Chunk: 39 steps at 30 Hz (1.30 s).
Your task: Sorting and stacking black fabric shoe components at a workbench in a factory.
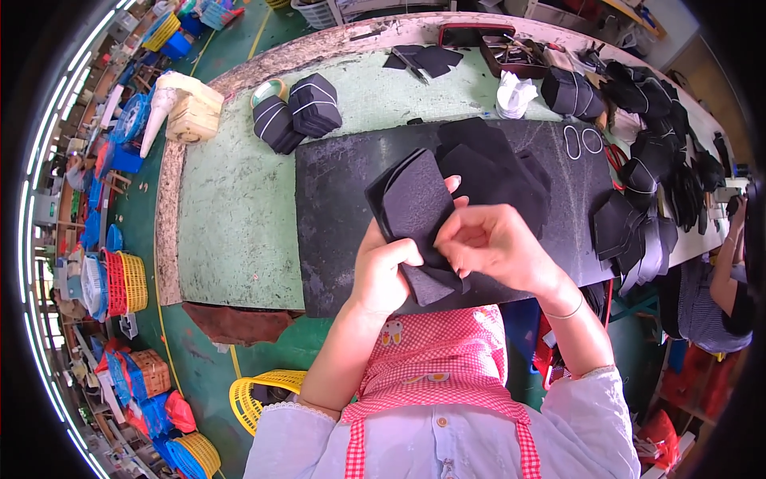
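Note:
My left hand [384, 267] is closed round a small stack of cut black sheet pieces [416, 199], its thumb pressed on the front face. The stack is held tilted above the black work mat, and its top sheets fan slightly apart. My right hand [499, 247] has its fingers curled in a pinch against the stack's right edge. What lies between those fingertips is hidden. Just beyond my hands, more loose black pieces [499, 180] lie overlapping on the black mat [335, 191].
Two tied black bundles [315, 104] and a tape roll [269, 93] stand at the far left of the green tabletop [231, 223]. White loops [573, 144] lie on the mat's right. Many black bundles [646, 160] crowd the right side, where another person's arm [726, 267] shows.

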Available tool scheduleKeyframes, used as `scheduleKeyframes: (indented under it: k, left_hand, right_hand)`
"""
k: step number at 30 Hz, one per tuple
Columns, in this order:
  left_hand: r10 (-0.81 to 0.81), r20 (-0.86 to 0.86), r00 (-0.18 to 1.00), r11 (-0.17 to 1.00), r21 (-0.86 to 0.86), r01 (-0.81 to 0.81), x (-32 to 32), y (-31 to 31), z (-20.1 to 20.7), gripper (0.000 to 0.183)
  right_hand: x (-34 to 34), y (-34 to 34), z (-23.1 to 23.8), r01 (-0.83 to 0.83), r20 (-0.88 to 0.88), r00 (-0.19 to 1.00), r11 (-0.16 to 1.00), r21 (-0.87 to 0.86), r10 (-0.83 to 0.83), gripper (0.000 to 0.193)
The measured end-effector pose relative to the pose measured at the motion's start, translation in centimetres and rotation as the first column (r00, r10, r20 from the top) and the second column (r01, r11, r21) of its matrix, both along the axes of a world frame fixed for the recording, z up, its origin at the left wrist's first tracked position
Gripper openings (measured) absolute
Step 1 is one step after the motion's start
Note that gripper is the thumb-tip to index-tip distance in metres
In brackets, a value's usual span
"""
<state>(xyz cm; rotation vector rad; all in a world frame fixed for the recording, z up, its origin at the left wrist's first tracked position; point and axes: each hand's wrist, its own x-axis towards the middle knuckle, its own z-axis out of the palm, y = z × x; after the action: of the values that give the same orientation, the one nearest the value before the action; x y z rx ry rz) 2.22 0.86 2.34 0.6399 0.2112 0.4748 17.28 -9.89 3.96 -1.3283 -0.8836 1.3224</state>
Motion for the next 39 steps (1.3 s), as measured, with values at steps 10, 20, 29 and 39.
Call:
scheduleKeyframes:
  k: [10,20,29,39]
  left_hand:
    - [0.117,-0.116,0.986,0.977,-0.167,-0.136,-5.0,4.3,-2.0,0.081]
    - [0.120,-0.155,0.981,0.987,-0.083,-0.134,0.7,0.1,-0.4,0.068]
    - [0.284,-0.107,0.953,0.925,-0.230,-0.302,-2.5,2.6,-1.3,0.056]
    - [0.151,-0.068,0.986,0.974,-0.161,-0.160,1.7,-1.2,1.0,0.075]
  right_hand:
    - [8.1,-1.6,0.1,0.279,0.348,0.911,0.953,-0.119,-0.223,0.006]
    - [-0.8,-0.1,2.0,0.071,0.649,0.718,0.953,0.293,-0.253,0.035]
    - [6.9,-0.7,-1.2,0.396,0.551,0.744,0.914,0.094,-0.378,0.011]
    - [-1.8,0.4,1.5,0.090,0.396,0.904,0.978,0.190,-0.160,0.029]
